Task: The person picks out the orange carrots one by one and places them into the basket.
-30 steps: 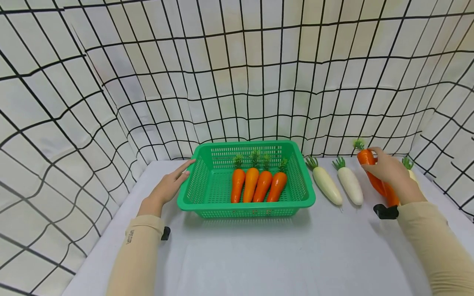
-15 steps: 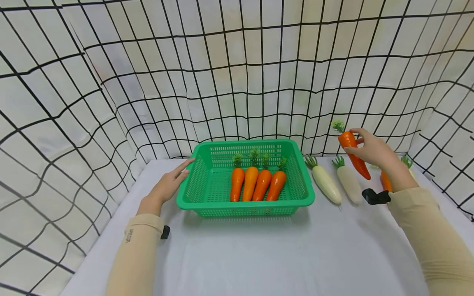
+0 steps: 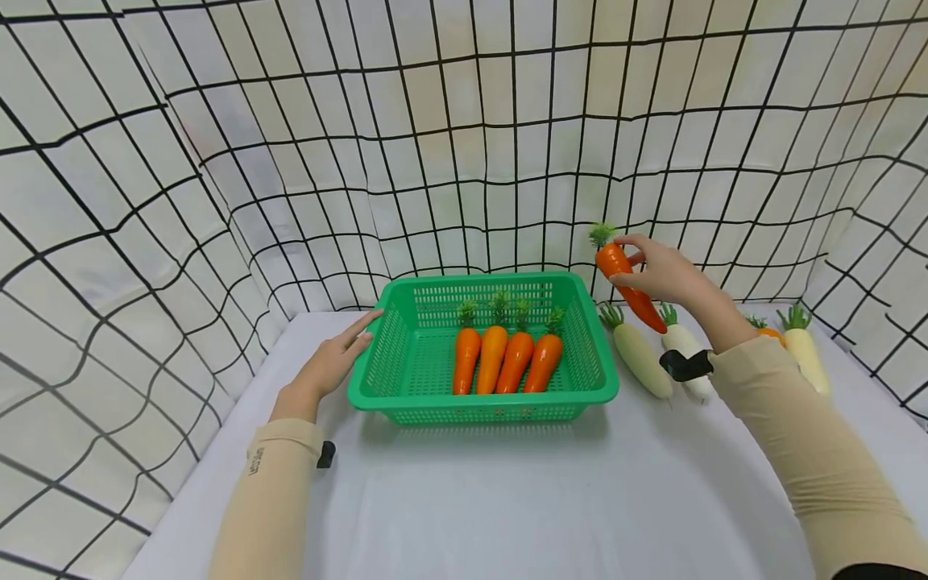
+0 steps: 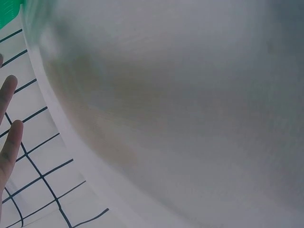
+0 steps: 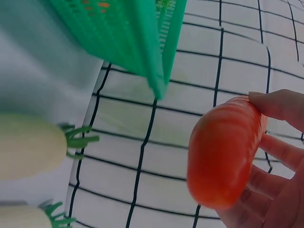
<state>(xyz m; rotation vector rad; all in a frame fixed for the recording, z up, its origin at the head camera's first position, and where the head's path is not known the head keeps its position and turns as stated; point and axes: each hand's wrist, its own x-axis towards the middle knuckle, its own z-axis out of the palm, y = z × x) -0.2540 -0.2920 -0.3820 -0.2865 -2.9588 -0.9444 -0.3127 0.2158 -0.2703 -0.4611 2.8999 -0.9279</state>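
Observation:
My right hand [image 3: 663, 270] pinches a carrot [image 3: 627, 286] near its leafy top, holding it in the air above two white radishes. The same carrot [image 5: 223, 156] fills much of the right wrist view, between thumb and fingers. At the left, my left hand [image 3: 329, 362] has its fingers extended against the left rim of a green basket [image 3: 482, 403]. Several carrots [image 3: 493, 358] lie side by side in the basket, tops toward the back. In the left wrist view only fingertips [image 4: 14, 133] show at the left edge.
Right of the basket lie a pale radish [image 3: 641, 358] and a whiter one [image 3: 681, 342], partly behind my wrist. Farther right are another radish [image 3: 806, 354] and an orange carrot [image 3: 768, 330], mostly hidden by my sleeve. A black-lined white backdrop [image 3: 507, 161] surrounds the table.
My right hand has lifted the carrot off the table at the right and carried it left, toward the basket's right side. The left hand stays at the rim.

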